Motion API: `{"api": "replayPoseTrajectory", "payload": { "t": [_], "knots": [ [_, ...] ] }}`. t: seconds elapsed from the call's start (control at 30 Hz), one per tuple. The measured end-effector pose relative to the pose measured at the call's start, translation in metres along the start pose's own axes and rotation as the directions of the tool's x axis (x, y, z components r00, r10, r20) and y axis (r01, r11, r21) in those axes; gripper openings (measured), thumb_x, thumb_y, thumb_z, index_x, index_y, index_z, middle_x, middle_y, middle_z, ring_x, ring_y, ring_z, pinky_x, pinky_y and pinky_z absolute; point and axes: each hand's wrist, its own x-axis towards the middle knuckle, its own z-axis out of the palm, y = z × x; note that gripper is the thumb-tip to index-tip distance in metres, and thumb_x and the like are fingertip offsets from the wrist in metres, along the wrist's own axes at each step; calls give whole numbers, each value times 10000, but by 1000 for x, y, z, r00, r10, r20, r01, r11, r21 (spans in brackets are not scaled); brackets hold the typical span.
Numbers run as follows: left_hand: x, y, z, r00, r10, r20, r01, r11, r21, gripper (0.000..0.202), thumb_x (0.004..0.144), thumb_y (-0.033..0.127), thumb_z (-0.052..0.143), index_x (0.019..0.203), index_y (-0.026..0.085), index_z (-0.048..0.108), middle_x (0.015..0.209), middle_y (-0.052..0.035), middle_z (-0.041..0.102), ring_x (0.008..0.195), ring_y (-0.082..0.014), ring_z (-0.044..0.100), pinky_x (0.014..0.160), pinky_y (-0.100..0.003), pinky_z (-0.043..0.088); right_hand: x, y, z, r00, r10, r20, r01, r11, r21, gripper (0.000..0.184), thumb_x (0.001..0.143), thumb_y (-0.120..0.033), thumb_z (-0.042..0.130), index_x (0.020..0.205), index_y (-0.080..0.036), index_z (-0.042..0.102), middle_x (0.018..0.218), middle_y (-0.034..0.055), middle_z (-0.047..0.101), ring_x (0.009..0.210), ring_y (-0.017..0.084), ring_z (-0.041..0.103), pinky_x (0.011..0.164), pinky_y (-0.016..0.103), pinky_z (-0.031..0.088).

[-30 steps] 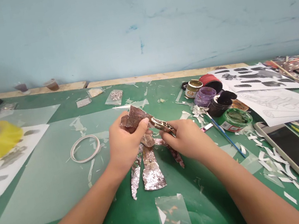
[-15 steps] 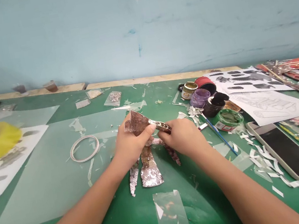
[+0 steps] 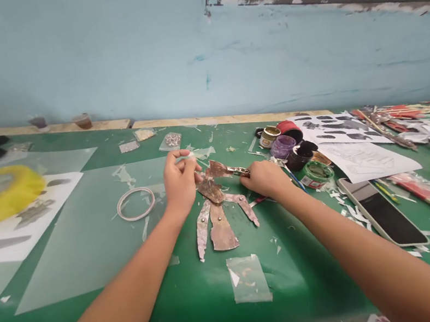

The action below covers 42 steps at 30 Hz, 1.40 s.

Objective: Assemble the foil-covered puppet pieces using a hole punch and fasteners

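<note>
In the head view, my right hand (image 3: 264, 177) is closed around a shiny, plier-like metal tool (image 3: 238, 171). The tool's tip meets a brown, foil-like piece (image 3: 217, 169) at the top of a jointed cutout figure (image 3: 222, 230). The figure's mottled brown and silvery strips spread out on the green table, with small round studs at some joints. My left hand (image 3: 181, 181) is raised left of the brown piece, thumb and fingers pinched together. Whatever they hold is too small to make out. A strip with a reddish edge (image 3: 258, 200) shows below my right hand.
Left lie a white tape ring (image 3: 136, 204), translucent sheets (image 3: 86, 233) and a yellow tape roll (image 3: 0, 193). Right stand open paint jars (image 3: 317, 172) near a phone (image 3: 386, 211), paper scraps and printed sheets (image 3: 368, 156). A small clear bag (image 3: 249, 280) lies in front.
My left hand has let go of the brown piece and moved away from the tool. My right hand still grips the tool. The camera view has shifted, showing more of the figure and the table's front edge.
</note>
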Motion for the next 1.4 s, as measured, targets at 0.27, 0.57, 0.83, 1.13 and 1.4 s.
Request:
{"api": "replayPoseTrajectory", "payload": {
  "t": [0.27, 0.57, 0.83, 1.13, 1.4],
  "knots": [
    [11, -1, -6, 994, 28, -105, -35, 997, -63, 81, 841, 167, 497, 860, 230, 451, 567, 70, 542, 373, -71, 458, 396, -209, 395, 0, -3, 2, 999, -1, 34, 5, 995, -100, 410, 870, -370, 443, 866, -89, 741, 877, 219, 713, 817, 293, 687, 643, 303, 453],
    [9, -6, -1, 995, 60, -81, -58, 998, 18, 93, 839, 142, 508, 809, 224, 476, 566, 52, 531, 428, -68, 438, 431, -198, 389, 0, -3, 5, 1000, 1, 22, 2, 992, -128, 440, 880, -410, 449, 911, -84, 743, 885, 224, 712, 832, 290, 689, 666, 291, 467],
    [8, -15, 1, 978, 208, -3, -201, 949, 241, 80, 811, 176, 557, 846, 216, 497, 682, 13, 551, 595, -108, 505, 554, -239, 411, -2, -4, 4, 1000, 29, -8, -30, 995, -92, 396, 862, -362, 464, 943, -95, 745, 930, 221, 715, 852, 296, 688, 687, 303, 470],
    [-3, 4, 2, 961, -14, 277, -64, 960, 271, 109, 741, 268, 665, 798, 189, 616, 673, -12, 633, 583, -133, 577, 545, -256, 465, -33, -20, -15, 995, 3, -98, -5, 1000, -17, 385, 857, -382, 423, 835, -168, 742, 783, 141, 714, 734, 250, 661, 570, 284, 358],
    [-9, 25, 0, 955, -120, 273, 7, 924, 383, 72, 756, 260, 678, 753, 200, 638, 528, 19, 575, 388, -106, 484, 397, -242, 407, -37, -19, -10, 993, -14, -113, 32, 987, 159, 273, 811, -343, 449, 644, -198, 608, 603, 57, 609, 548, 156, 467, 519, 279, 228]
  ]
}}
